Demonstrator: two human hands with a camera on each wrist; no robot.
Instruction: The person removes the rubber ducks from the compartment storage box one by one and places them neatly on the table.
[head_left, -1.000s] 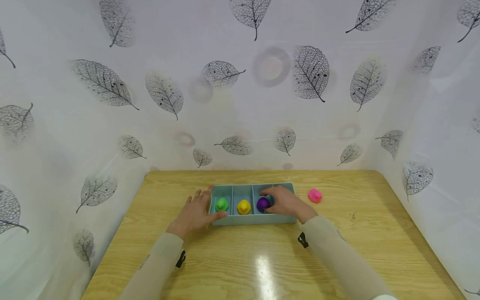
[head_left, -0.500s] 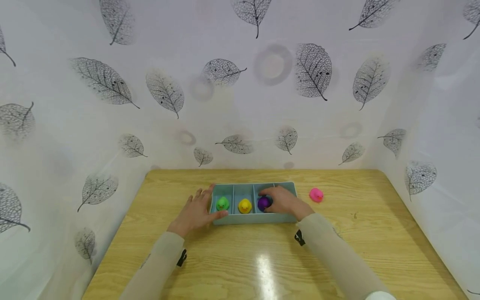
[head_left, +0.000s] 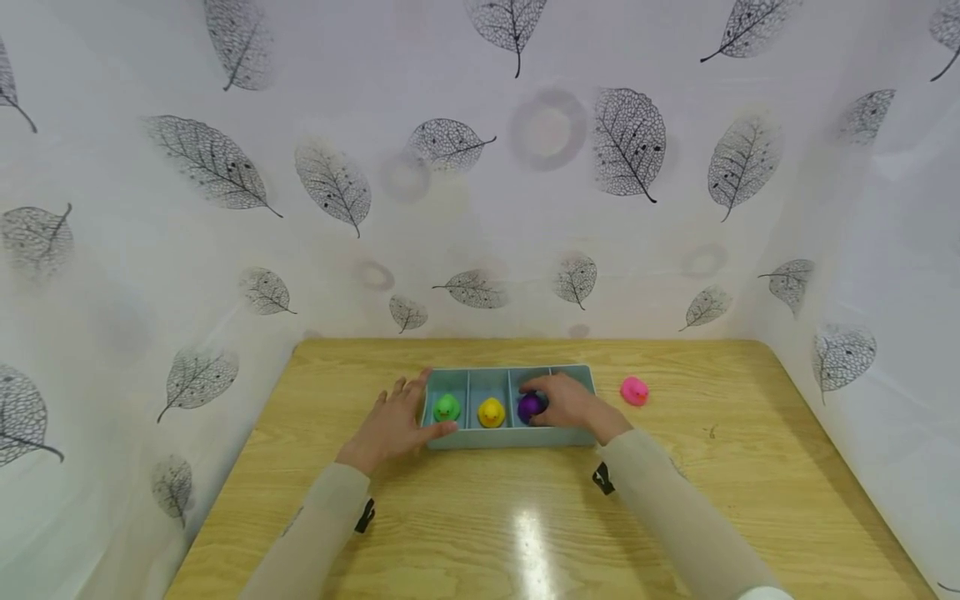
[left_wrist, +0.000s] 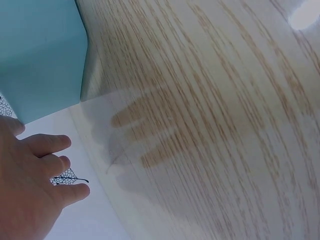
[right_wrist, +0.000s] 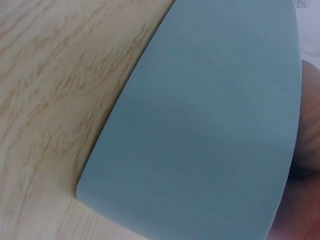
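Observation:
In the head view a blue-grey divided box [head_left: 487, 438] lies on the table. A green toy duck [head_left: 447, 408] sits in its leftmost compartment and a yellow toy duck [head_left: 491, 412] in the one beside it. My right hand [head_left: 573, 404] reaches into the third compartment and grips a purple toy duck [head_left: 530, 407], partly hidden by the fingers. My left hand [head_left: 393, 425] spans the box's left end, thumb by the front rim and fingers spread. In the left wrist view its index finger touches the box [left_wrist: 42, 55]; the other fingers point loosely past it.
A pink toy duck [head_left: 634, 391] lies on the wooden table [head_left: 450, 525], right of the box. My right forearm covers part of the box's right end. A white leaf-patterned sheet [head_left: 480, 208] rises behind the table and along both sides.
The view has shifted slightly. Both hands, the box and the ducks keep their places relative to each other.

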